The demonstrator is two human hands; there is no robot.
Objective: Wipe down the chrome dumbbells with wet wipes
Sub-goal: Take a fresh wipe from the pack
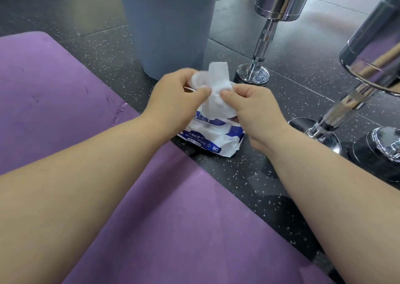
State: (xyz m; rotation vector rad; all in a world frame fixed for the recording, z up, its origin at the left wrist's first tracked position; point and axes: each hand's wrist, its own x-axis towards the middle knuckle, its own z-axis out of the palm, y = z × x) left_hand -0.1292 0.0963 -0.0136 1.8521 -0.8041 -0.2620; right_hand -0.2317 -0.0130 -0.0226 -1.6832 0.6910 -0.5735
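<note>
Two hands [216, 101] pinching wipe [216, 93], bin [168, 23] behind

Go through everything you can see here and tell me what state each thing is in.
Wet wipe: crumpled, held in both hands.
Left hand: pinching the wipe.
Right hand: pinching the wipe.
Wipes pack: lying on the floor, under the hands.
Far dumbbell: standing on end.
Near dumbbell: standing on end.
Grey bin: upright.
</note>
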